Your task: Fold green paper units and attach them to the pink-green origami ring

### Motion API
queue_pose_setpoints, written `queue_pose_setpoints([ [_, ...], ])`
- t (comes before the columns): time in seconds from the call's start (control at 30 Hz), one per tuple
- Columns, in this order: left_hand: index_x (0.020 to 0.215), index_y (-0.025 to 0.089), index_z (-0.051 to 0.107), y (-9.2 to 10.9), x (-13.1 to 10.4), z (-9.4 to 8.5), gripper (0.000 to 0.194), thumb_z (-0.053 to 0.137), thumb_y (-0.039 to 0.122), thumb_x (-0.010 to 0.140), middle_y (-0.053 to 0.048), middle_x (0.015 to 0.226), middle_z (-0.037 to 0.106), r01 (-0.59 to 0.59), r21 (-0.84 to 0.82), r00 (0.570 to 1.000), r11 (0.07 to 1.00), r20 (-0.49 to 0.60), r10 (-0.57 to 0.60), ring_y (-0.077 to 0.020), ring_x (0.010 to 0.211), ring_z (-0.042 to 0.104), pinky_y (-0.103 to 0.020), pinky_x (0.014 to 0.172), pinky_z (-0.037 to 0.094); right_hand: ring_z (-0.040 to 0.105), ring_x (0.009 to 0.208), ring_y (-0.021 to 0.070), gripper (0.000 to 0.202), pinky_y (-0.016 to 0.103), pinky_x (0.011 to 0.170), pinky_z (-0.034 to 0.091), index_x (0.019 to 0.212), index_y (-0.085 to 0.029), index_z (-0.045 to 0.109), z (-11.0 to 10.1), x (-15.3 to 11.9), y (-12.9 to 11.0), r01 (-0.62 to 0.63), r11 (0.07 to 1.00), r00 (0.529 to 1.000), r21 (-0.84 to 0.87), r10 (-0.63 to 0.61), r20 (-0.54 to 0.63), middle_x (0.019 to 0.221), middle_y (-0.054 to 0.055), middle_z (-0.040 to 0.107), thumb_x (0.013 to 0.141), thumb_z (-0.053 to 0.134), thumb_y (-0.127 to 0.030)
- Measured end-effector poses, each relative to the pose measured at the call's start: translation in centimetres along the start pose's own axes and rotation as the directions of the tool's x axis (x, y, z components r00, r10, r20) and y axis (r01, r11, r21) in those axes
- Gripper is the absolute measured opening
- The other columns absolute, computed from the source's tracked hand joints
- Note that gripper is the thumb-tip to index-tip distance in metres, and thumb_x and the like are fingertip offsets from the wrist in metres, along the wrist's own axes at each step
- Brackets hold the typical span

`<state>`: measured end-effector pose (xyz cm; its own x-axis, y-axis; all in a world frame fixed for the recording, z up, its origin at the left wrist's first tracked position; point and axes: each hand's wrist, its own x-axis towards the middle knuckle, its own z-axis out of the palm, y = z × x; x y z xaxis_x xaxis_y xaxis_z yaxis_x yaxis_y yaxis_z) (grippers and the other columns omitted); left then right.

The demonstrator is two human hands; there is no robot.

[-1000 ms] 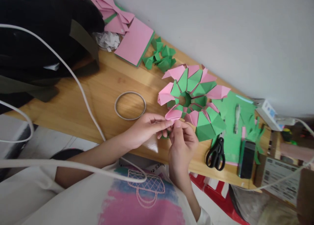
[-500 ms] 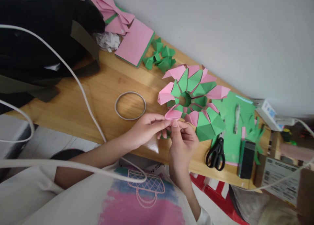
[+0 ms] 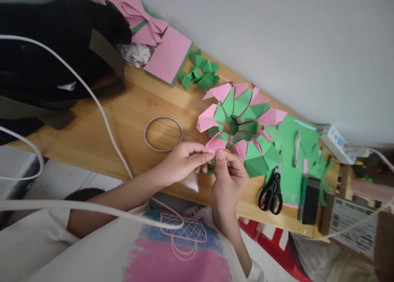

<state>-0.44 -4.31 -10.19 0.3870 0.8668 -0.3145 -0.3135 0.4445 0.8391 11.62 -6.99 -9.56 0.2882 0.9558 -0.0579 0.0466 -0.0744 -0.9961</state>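
Observation:
A ring-shaped paper flower (image 3: 256, 158) of folded green pieces and pink petals rests on the wooden table, with an opening at its middle. At its near left edge, my left hand (image 3: 181, 163) pinches a pink petal (image 3: 215, 144) between thumb and fingers. Right beside it, my right hand (image 3: 230, 177) grips the same petal's lower edge, thumb on top and fingers curled beneath. The two thumb tips almost meet. Part of the petal is hidden behind the fingers, and a bit of green paper shows below them.
Black scissors (image 3: 271, 193), a green sheet (image 3: 285, 183), a cutter (image 3: 296, 148) and a dark box (image 3: 309, 200) lie to the right. Left are a ring (image 3: 163, 148), folded green pieces (image 3: 207, 81) and a pink paper stack (image 3: 169, 54). A white cable (image 3: 101, 109) crosses the table's left.
Both hands keep their pinch on the pink petal, with only a slight shift of the fingers. The flower has moved very slightly left in view.

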Motion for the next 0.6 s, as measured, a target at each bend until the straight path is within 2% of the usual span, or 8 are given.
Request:
queue_pose_setpoints([
  [0.13,0.068,0.013,0.063,-0.15,0.02,-0.05,0.025,0.066,0.034,0.081,0.003,0.055,0.057,0.009,0.005,1.0,1.0,0.01,-0.009,-0.009,0.053,0.051,-0.021,0.054,0.039,0.043,0.046,0.0062,0.02,0.021,0.045,0.034,0.071,-0.019,0.063,0.26,0.0,-0.09,-0.001,1.0,1.0,0.009,0.001,-0.019,0.055,-0.007,0.053,0.088,0.064,-0.03],
  [0.27,0.067,0.013,0.063,-0.21,0.0,-0.12,0.024,0.066,0.032,0.08,0.003,0.054,0.057,0.026,0.005,1.0,1.0,0.01,-0.026,-0.0089,0.053,0.052,-0.021,0.054,0.04,0.047,0.048,0.0068,0.02,0.021,0.048,0.038,0.07,-0.018,0.061,0.5,0.01,-0.19,-0.015,0.999,1.0,0.037,0.016,-0.016,0.058,-0.006,0.058,0.085,0.066,-0.029],
  [0.6,0.07,0.013,0.064,-0.48,-0.14,0.33,0.023,0.067,0.034,0.077,0.002,0.056,0.056,0.045,-0.022,0.998,0.999,-0.045,-0.045,-0.0098,0.054,0.051,-0.021,0.053,0.04,0.053,0.052,0.008,0.018,0.021,0.05,0.041,0.068,-0.019,0.061,0.86,-0.15,-0.52,0.023,0.999,0.991,-0.037,-0.028,-0.128,0.058,-0.005,0.062,0.082,0.068,-0.027],
])
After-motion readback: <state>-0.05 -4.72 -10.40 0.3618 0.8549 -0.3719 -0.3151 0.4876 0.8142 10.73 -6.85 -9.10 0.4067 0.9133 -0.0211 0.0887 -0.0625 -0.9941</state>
